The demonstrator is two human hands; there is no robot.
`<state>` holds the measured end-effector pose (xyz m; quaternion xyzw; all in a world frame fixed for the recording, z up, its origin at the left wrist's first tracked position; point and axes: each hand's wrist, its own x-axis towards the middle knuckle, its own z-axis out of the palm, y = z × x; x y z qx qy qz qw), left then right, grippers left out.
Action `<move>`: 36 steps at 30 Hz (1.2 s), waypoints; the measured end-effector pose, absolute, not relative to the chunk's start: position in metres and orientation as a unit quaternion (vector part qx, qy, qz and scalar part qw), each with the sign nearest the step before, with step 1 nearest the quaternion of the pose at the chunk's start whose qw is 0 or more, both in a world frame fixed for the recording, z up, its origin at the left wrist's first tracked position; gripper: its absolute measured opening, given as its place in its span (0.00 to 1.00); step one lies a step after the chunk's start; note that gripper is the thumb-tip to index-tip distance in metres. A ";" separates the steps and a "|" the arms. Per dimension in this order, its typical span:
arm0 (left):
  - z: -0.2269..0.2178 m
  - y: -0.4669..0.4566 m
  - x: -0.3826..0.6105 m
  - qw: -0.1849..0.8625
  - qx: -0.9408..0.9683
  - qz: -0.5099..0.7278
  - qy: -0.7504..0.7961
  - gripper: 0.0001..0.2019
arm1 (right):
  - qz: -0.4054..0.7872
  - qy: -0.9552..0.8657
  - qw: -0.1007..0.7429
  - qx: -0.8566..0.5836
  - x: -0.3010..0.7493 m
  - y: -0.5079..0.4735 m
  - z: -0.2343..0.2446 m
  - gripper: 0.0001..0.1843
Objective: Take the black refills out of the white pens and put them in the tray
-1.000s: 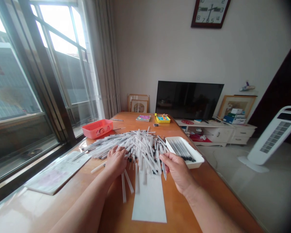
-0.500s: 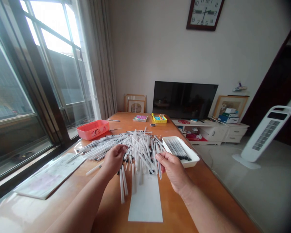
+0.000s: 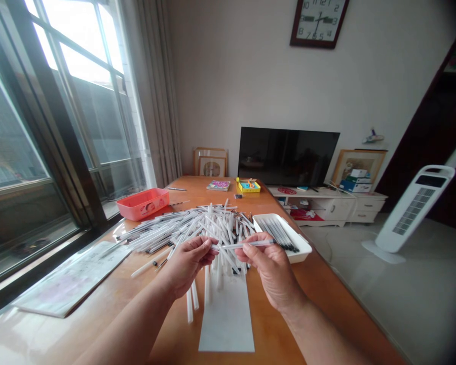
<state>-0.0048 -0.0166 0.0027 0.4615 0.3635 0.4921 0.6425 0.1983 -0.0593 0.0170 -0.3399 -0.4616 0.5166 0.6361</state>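
Note:
In front of the pile, my right hand (image 3: 265, 258) pinches a clear pen barrel (image 3: 256, 244) with a dark end, held nearly level. My left hand (image 3: 193, 258) is closed on a small clear pen part (image 3: 215, 247) that meets the barrel's left end; the fingertips hide much of it. Behind both hands spreads a heap of clear and white pen parts (image 3: 186, 223), many with black ends. At the right, a white tray (image 3: 302, 249) holds a row of pens (image 3: 277, 230) with black ends. A white paper strip (image 3: 227, 324) lies under the near part of the heap.
A red plastic box (image 3: 131, 208) stands at the table's left, with a worn booklet (image 3: 72, 279) nearer me. Farther back lie a pink book (image 3: 218, 185), a yellow box (image 3: 249, 186) and a pen (image 3: 177, 189). The table's right edge (image 3: 345, 289) runs past the tray.
My left hand has come away from the heap with a small pen part, moving right and towards me. My right hand has turned the barrel level, so the two pieces now meet.

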 end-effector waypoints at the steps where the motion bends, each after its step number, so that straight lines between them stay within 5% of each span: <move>1: 0.003 -0.017 -0.004 0.645 0.458 0.492 0.364 0.15 | 0.507 -0.472 0.636 -0.339 0.197 -0.060 0.017 0.14; 18: 0.001 -0.016 -0.005 0.602 0.483 0.509 0.382 0.15 | 0.454 -0.565 0.555 -0.408 0.193 -0.068 0.011 0.20; 36: 0.004 -0.021 0.004 0.567 0.431 0.570 0.409 0.21 | 0.419 -0.613 0.569 -0.354 0.180 -0.068 -0.006 0.15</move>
